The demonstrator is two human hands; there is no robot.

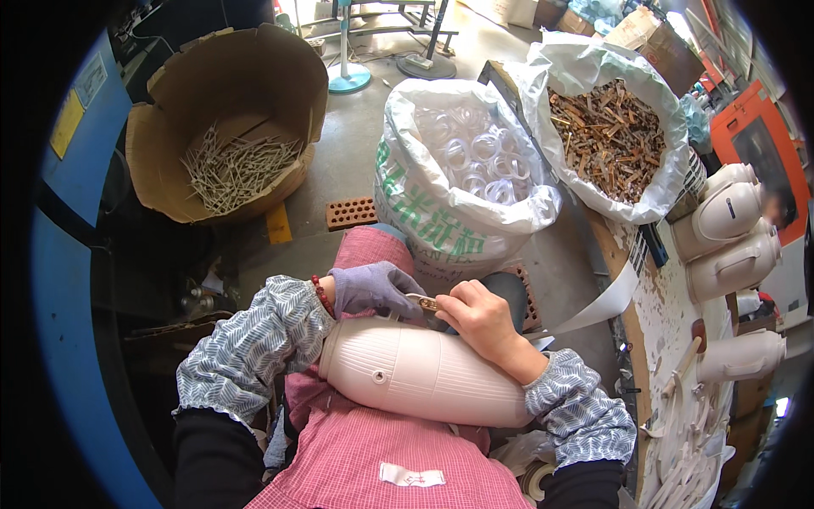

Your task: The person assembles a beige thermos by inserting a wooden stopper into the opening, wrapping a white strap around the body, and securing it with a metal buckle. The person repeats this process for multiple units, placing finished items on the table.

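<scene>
A cream ribbed vacuum jug body point(424, 373) lies on its side across my lap, with a small round metal fitting facing up. My left hand point(377, 290), in a purple-grey glove, curls closed over the jug's far side; what is under its fingers is hidden. Bare and pinched, my right hand point(482, 316) holds a small brown strip-like piece point(428, 303) with a light edge. The strip's other end meets the left glove. My right wrist rests close above the jug's wall.
Ahead stand a white sack point(398, 191) of clear plastic rings and another sack point(670, 161) of brown strips. At left, a cardboard drum point(288, 76) holds pale sticks. Cream jugs point(716, 220) and pale handle-like parts point(682, 450) lie on the bench point(666, 339) at right. A perforated brick point(349, 213) sits on the floor.
</scene>
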